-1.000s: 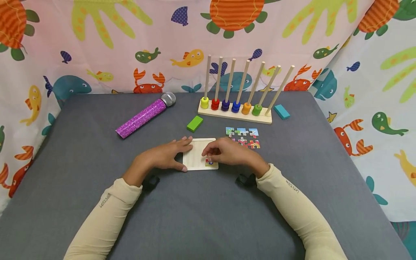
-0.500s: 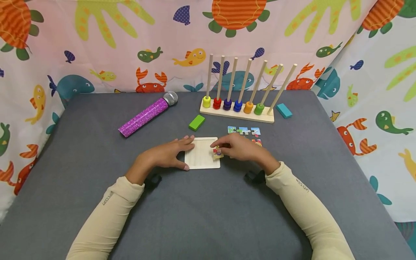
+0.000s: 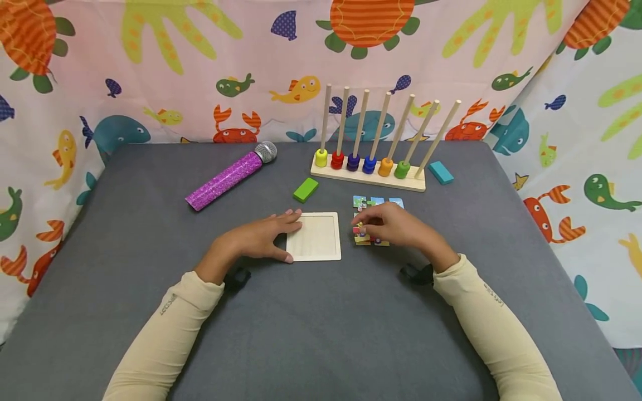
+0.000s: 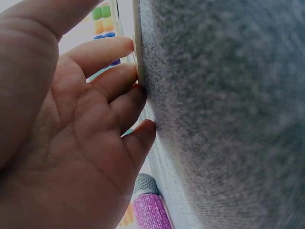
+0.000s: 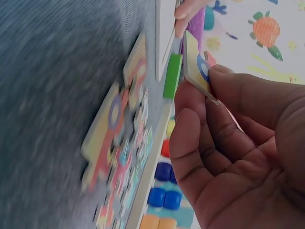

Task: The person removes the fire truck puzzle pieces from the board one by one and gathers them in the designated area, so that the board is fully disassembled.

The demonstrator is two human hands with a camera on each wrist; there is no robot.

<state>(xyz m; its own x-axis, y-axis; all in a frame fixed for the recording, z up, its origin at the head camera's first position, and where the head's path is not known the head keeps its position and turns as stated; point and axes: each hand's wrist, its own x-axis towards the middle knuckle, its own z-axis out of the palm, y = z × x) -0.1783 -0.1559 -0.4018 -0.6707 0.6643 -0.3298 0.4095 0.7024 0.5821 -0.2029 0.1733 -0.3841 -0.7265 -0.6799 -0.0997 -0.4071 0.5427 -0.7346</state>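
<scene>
A shallow wooden puzzle tray (image 3: 316, 239) with a raised rim lies on the grey cloth. My left hand (image 3: 261, 236) rests at its left edge, fingers extended; in the left wrist view the fingertips touch the tray's thin edge (image 4: 138, 43). My right hand (image 3: 398, 225) is right of the tray, over a group of jigsaw pieces (image 3: 360, 202). Between thumb and fingers it pinches one puzzle piece (image 5: 194, 67), tilted up off the cloth. The other pieces (image 5: 112, 119) lie just below it in the right wrist view. In the head view the hand hides part of the group.
A peg stacker (image 3: 368, 172) with coloured rings stands at the back. A green block (image 3: 306, 190) lies before it, and a teal block (image 3: 441, 172) lies to its right. A glittery purple microphone (image 3: 228, 179) lies at the back left. A patterned curtain (image 3: 296, 50) hangs behind.
My right hand has lifted the puzzle piece out of the tray and carried it right to the other pieces. My left hand has stayed at the tray's edge.
</scene>
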